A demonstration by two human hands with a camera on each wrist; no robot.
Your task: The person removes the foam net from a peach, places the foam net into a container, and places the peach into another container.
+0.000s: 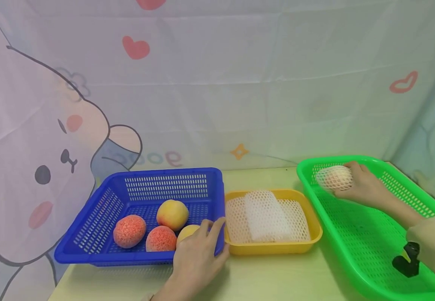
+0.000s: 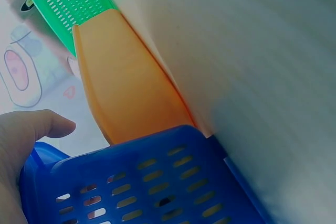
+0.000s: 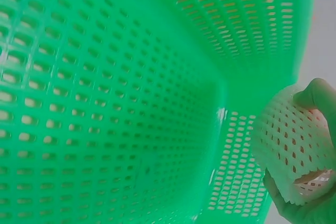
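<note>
My right hand [image 1: 364,186] grips a fruit wrapped in a white foam net [image 1: 335,177], holding it over the far left part of the green basket [image 1: 337,246]. In the right wrist view, fingers and thumb curve round the netted fruit [image 3: 291,140]; a pinkish tint shows through the mesh. My left hand [image 1: 198,255] rests at the front right corner of the blue basket [image 1: 138,257], fingers over the rim beside a yellow peach [image 1: 187,231] that it partly covers. Its thumb [image 2: 55,124] stands extended, apart from the basket wall, in the left wrist view.
The blue basket also holds a yellow-red peach [image 1: 172,214] and two red speckled peaches, one at the left [image 1: 129,231]. Between the baskets, a yellow tray [image 1: 273,249] bears several white foam nets [image 1: 266,215]. A printed curtain [image 1: 217,83] hangs behind the table.
</note>
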